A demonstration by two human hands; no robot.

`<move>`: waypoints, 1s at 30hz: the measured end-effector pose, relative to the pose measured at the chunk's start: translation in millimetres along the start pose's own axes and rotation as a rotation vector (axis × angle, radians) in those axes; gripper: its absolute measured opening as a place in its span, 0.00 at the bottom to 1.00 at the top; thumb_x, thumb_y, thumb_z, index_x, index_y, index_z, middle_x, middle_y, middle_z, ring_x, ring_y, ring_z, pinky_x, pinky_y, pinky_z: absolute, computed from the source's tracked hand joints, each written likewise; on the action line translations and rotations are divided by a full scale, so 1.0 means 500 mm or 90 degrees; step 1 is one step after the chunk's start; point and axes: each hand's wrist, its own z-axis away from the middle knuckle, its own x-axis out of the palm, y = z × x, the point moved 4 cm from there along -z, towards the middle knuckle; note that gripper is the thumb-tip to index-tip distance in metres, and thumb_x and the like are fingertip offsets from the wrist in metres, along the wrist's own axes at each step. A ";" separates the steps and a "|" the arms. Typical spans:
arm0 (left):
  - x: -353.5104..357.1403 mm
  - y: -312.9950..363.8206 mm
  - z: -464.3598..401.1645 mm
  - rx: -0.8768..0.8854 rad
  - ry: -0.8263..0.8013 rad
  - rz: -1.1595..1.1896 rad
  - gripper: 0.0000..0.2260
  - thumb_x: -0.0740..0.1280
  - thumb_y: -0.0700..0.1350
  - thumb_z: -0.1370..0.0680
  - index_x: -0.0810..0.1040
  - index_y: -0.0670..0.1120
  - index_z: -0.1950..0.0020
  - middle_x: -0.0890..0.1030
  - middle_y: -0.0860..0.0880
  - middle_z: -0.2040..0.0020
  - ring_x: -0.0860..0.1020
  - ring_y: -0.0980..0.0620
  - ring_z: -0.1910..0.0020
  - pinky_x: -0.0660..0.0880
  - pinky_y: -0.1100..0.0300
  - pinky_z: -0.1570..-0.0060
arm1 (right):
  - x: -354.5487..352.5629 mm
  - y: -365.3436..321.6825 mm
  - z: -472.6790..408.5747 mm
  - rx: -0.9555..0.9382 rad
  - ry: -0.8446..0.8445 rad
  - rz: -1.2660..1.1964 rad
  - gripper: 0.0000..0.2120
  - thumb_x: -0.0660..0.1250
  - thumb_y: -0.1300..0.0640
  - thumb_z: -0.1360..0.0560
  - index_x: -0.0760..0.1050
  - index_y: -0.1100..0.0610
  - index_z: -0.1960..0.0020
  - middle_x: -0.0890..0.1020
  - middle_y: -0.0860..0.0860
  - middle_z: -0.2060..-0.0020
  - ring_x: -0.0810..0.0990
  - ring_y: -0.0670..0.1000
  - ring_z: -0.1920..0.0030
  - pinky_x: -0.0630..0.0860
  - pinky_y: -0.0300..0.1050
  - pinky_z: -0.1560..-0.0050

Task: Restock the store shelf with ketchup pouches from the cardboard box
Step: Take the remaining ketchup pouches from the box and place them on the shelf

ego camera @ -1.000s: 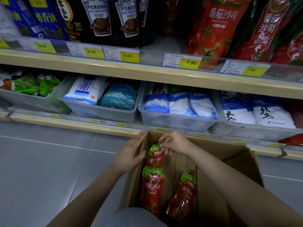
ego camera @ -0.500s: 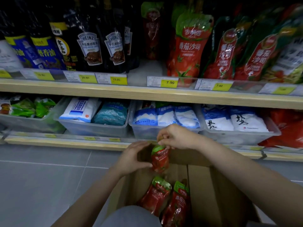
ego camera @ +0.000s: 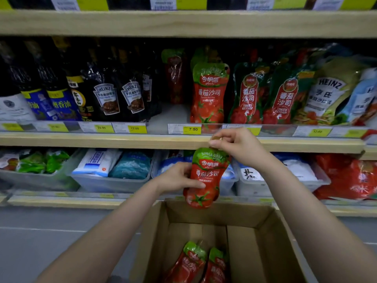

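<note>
Ketchup pouch [ego camera: 206, 176] upright above cardboard box [ego camera: 255, 242]; right hand [ego camera: 236, 148] pinches top, left hand [ego camera: 179, 176] grips side.

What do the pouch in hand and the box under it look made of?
Held ketchup pouch: looks like soft glossy plastic film, printed; highlights on its surface, bulging base. Left hand holds its side, right hand pinches its top. Cardboard box: matte brown cardboard with folded flaps, probably corrugated, though no cut edge shows clearly.
</note>
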 end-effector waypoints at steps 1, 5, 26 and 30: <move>-0.007 0.019 -0.005 0.005 0.007 0.000 0.14 0.76 0.40 0.32 0.79 0.51 0.48 0.83 0.51 0.49 0.81 0.56 0.49 0.78 0.61 0.48 | -0.017 0.000 0.000 -0.010 0.039 -0.014 0.03 0.70 0.51 0.29 0.79 0.49 0.61 0.76 0.59 0.69 0.74 0.45 0.68 0.72 0.37 0.65; -0.004 0.050 -0.021 0.018 0.033 0.041 0.16 0.76 0.44 0.33 0.80 0.49 0.47 0.84 0.49 0.49 0.81 0.51 0.47 0.77 0.56 0.44 | -0.032 0.023 0.010 0.035 0.087 -0.143 0.05 0.72 0.56 0.31 0.79 0.48 0.57 0.82 0.46 0.59 0.80 0.39 0.60 0.77 0.31 0.58; 0.019 0.070 -0.054 0.106 0.109 -0.101 0.24 0.80 0.51 0.40 0.76 0.56 0.47 0.82 0.57 0.50 0.80 0.59 0.50 0.78 0.60 0.49 | -0.044 0.033 0.015 0.117 0.207 -0.335 0.10 0.65 0.56 0.25 0.81 0.56 0.62 0.85 0.48 0.68 0.83 0.44 0.66 0.77 0.34 0.70; -0.015 0.076 -0.051 0.091 0.115 -0.027 0.21 0.81 0.46 0.40 0.79 0.53 0.50 0.85 0.55 0.53 0.82 0.56 0.52 0.79 0.61 0.55 | -0.038 0.031 0.006 0.094 0.158 -0.362 0.11 0.63 0.53 0.24 0.82 0.55 0.57 0.86 0.52 0.60 0.84 0.50 0.57 0.80 0.39 0.61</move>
